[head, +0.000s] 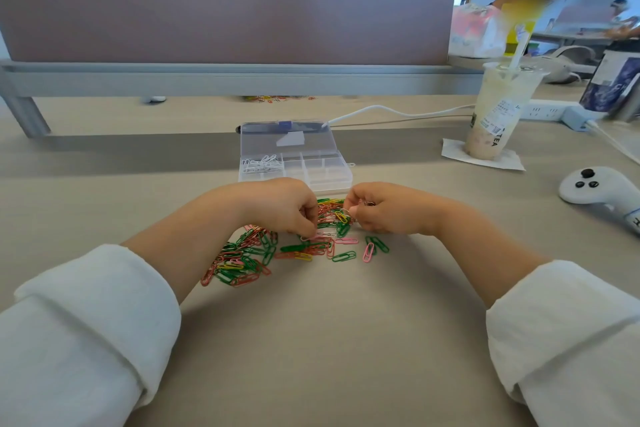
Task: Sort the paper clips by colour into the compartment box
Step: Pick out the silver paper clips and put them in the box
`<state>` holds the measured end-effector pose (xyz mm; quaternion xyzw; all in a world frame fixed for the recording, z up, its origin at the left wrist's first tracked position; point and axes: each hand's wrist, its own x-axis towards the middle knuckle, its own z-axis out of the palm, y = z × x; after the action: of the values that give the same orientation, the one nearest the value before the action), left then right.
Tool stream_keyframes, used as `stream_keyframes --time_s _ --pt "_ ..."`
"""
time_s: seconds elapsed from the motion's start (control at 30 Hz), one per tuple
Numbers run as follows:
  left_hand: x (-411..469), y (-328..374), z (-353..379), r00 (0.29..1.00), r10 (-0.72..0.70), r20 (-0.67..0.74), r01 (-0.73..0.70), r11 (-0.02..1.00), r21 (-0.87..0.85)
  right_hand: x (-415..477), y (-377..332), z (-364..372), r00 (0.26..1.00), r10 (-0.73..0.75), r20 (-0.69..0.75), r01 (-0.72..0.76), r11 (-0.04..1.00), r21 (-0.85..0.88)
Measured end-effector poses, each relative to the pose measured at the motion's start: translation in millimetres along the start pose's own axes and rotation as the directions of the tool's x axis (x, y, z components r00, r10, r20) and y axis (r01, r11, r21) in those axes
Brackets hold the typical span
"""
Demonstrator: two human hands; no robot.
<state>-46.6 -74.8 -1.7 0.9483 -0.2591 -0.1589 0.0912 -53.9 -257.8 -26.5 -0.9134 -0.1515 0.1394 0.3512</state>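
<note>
Coloured wire paper clips (242, 260) lie heaped just before the clear plastic compartment box (343, 180), keeping trips short; left hand (287, 208) and right hand (381, 210) each pinch clips, probably gathering one colour

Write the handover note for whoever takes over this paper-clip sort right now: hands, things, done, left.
Left hand: fingers curled, tips down on the loose pile of green, red, pink and yellow wire paper clips, pinching at a single pale clip.
Right hand: curled round a few pale clips at the pile's far edge.
Clear plastic compartment box: lid open, on the beige table just beyond both hands.
Done: white paper clips lie in the far-left compartment; the other compartments in view look empty.
Left: every coloured clip, plus what the hands hold.
</note>
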Motion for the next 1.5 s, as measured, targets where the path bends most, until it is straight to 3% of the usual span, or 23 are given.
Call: stream_keyframes --time_s 0.27,0.4,0.6,0.77,0.93,1.27,1.5 --pt "2 2 2 0.984 0.072 -0.165 -0.074 0.997 -0.011 -1 -4 0 1.000 0.009 -0.006 -0.009 0.999 0.048" --pt "5 4 7 0.979 0.131 -0.157 -0.123 0.991 0.059 2 -1 2 0.998 -0.011 -0.069 0.016 0.997 0.070" --pt "8 3 9 0.993 0.095 -0.075 -0.089 0.993 0.080 3 1 1 0.982 -0.035 -0.185 0.044 0.998 0.049" --pt "10 1 10 0.989 -0.019 -0.148 -0.002 0.991 -0.135 1 -2 -1 0.974 -0.011 -0.225 0.014 1.000 0.012" --pt "10 -3 13 0.973 -0.010 -0.230 -0.045 0.972 -0.232 5 1 -2 0.957 -0.010 -0.291 -0.030 0.991 -0.132" --pt "13 -6 16 0.948 -0.006 -0.317 -0.154 0.865 -0.477 3 9 -6 0.963 -0.088 -0.254 0.046 0.985 -0.166" --pt "12 -2 19 0.936 -0.024 -0.351 -0.157 0.863 -0.479 3 9 -5 0.971 -0.048 -0.232 -0.010 0.970 -0.245"
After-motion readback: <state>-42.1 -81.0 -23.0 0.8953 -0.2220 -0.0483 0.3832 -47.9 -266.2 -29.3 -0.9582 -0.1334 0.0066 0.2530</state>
